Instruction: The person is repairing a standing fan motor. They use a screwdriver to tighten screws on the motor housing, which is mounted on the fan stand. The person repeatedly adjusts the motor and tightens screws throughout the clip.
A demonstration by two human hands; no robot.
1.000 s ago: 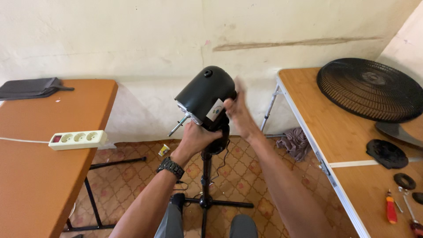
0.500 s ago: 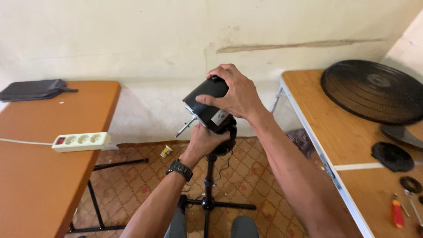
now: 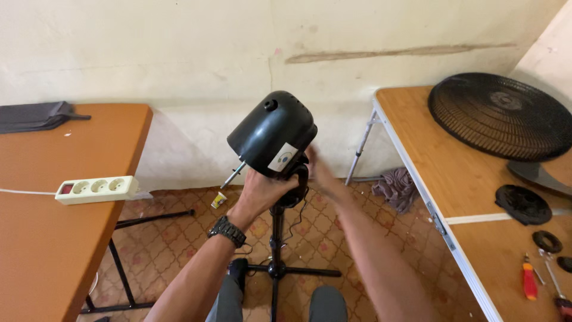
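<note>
Open gap between flanking tables [image 3: 71,238]

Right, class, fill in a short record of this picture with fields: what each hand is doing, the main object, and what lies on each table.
Main object: black plastic fan motor housing on a thin black stand, bare metal shaft pointing lower left
Left hand: grips under the housing, dark wristwatch on the wrist
Right hand: blurred, open, beside the housing's neck
Left table: orange wooden table with white power strip, dark flat pouch
Right table: round black wire fan grille, red-handled screwdriver
</note>
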